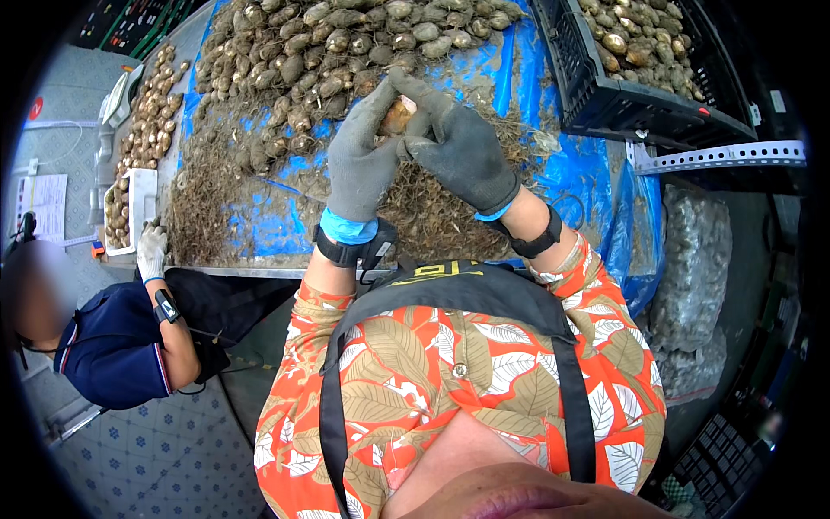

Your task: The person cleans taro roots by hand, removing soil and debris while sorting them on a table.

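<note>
My left hand and my right hand, in dirty grey work gloves over blue ones, meet above the table. Between them they hold a brown, taro-like corm, with a pale pinkish patch at its top. Fingers cover much of it. Directly beyond my hands lies a big heap of similar hairy corms. Loose root fibres and soil spread under and beside my wrists, over a blue plastic sheet.
At the right, a black plastic crate holds more corms above a perforated metal bar. Cleaner corms lie at the left. A co-worker's gloved hand is at a white container of corms. Filled clear bags stand right.
</note>
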Demonstrator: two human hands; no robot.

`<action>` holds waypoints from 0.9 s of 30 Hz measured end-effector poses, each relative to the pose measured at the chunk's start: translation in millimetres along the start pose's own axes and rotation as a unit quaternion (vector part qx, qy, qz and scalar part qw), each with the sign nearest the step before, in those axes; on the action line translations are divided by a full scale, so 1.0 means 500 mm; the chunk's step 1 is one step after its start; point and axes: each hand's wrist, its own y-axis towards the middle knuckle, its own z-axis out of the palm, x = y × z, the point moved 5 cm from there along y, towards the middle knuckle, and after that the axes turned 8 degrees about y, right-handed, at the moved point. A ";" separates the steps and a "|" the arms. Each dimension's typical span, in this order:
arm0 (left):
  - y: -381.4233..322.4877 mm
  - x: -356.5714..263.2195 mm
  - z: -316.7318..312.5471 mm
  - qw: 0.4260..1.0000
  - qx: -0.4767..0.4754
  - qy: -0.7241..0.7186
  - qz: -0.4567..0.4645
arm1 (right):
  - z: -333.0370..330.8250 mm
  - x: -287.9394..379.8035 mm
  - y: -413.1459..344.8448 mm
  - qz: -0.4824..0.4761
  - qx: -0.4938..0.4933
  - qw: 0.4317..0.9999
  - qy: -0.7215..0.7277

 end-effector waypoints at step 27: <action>-0.001 0.010 0.012 0.995 0.023 -0.081 -0.060 | -0.018 0.004 0.010 -0.054 0.041 0.986 -0.153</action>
